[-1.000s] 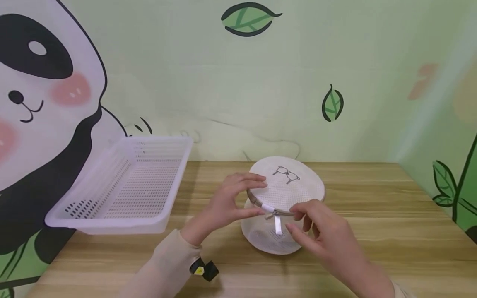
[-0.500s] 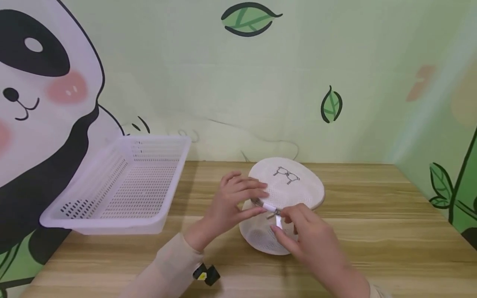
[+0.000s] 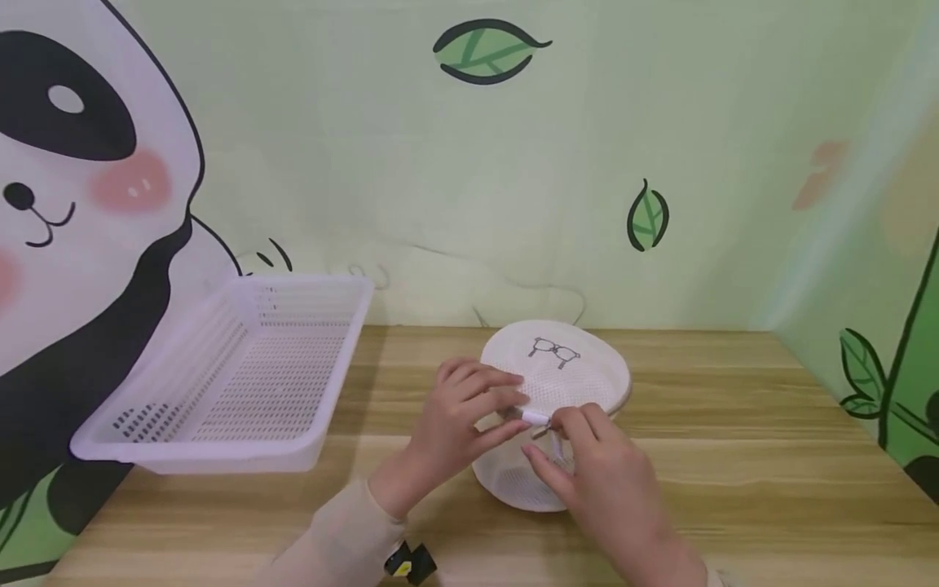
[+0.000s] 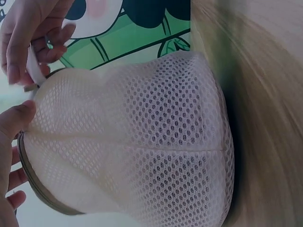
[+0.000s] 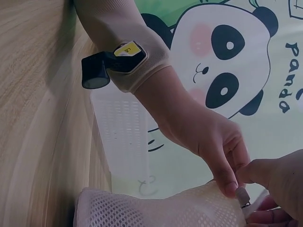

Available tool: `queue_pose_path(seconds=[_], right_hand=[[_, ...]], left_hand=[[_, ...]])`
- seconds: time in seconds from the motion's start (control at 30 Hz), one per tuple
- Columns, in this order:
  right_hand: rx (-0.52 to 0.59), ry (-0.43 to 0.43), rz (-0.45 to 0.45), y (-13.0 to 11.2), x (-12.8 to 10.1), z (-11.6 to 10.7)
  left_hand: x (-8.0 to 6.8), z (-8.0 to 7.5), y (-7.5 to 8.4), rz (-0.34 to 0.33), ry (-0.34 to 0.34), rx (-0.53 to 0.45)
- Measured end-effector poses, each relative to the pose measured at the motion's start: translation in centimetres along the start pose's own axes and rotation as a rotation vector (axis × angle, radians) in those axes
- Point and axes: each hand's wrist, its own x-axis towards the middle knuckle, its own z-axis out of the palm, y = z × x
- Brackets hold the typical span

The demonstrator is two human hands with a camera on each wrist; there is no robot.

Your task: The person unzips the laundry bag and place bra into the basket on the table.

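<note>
A round white mesh laundry bag (image 3: 587, 379) stands on the wooden table, a pair of glasses drawn on its lid. My left hand (image 3: 458, 424) pinches the rim at the left of the white zipper cover (image 3: 535, 417). In the left wrist view, the left thumb (image 4: 19, 116) lies on the mesh beside the tan zipper band (image 4: 45, 198). My right hand (image 3: 612, 481) has curled fingers at the zipper's end, with the white ribbon (image 4: 34, 66) of the zipper pull among them. Both hands' fingertips are close together in the right wrist view, at the metal slider (image 5: 245, 204).
A white perforated plastic basket (image 3: 311, 450) stands left of the bag. Behind the table (image 3: 734, 456) rises a green wall (image 3: 352, 147) painted with a panda and leaves. A small black device (image 5: 97, 71) is worn on the left sleeve.
The right hand has moved left along the bag's rim to the zipper slider and ribbon, closer to the left hand. The left hand keeps its hold; its fingers shift slightly.
</note>
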Motion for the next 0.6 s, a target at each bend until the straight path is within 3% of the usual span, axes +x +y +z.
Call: queue_pose_path(seconds=[0.2,0.43,0.6], right_hand=[[-0.072,0.093,-0.048,0.0,-0.1,0.0],[-0.162,0.081,-0.058,0.1,0.0,0.0],[-0.16,0.138,-0.083,0.3,0.2,0.3]], left_hand=[[0.0,0.1,0.7,-0.007,0.018,0.04],[0.1,0.1,1.1,-0.018,0.024,0.052],[0.1,0.2,1.3,-0.016,0.022,0.044]])
